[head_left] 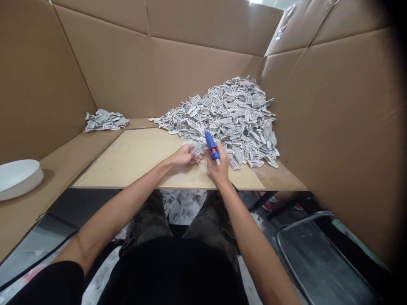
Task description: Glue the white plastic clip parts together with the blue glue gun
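Note:
My right hand [219, 167] is wrapped round a blue glue gun [210, 142]; a short translucent stick shows at the end nearest my wrist. To its left, at the front of the pile, my left hand [184, 156] is closed with its fingertips on a small grey-white slotted piece [198, 151]. Just beyond both hands rises a big heap of similar flat pieces [229, 110], each with a rounded or pointed end and slots. The glue gun's front end is over the heap's near edge, and I cannot tell whether it touches any piece.
Tall cardboard walls [203, 55] enclose the board [127, 156]. A smaller pile of pieces [106, 120] lies at the back left, and a white bowl [22, 178] stands at far left. Below are translucent scraps [184, 205] and, at right, a folding chair [324, 254].

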{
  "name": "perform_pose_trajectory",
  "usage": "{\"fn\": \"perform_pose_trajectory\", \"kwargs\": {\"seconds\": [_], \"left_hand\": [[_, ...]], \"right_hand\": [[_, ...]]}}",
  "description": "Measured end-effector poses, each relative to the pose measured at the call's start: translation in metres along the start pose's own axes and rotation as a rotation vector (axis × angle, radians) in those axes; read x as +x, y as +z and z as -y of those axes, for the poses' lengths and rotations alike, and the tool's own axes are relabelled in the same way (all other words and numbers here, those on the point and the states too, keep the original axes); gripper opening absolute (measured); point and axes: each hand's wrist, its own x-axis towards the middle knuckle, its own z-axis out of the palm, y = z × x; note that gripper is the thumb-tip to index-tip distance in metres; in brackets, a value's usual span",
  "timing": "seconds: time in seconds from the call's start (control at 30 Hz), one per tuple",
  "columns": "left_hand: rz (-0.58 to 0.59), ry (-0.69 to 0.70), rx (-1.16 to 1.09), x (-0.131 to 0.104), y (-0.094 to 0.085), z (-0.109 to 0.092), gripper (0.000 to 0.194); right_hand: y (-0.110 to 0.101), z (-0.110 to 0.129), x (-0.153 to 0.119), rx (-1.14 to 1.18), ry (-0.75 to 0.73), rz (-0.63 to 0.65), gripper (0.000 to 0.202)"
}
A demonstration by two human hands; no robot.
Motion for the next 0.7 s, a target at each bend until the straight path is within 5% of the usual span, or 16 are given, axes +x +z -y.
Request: {"fn": "perform_pose_trajectory", "kwargs": {"seconds": [0.23,0.7], "left_hand": [[-0.307,-0.006,0.102,0.003,-0.005,-0.016,0.019],[-0.203,0.110,0.017,0.008,-0.006,-0.008,0.021]], "right_hand": [[0.002,-0.003,0.000,0.067,0.086,0.033,0.034],[0.007,-0.007,-0.001,0.146,0.093,0.226,0.043]]}}
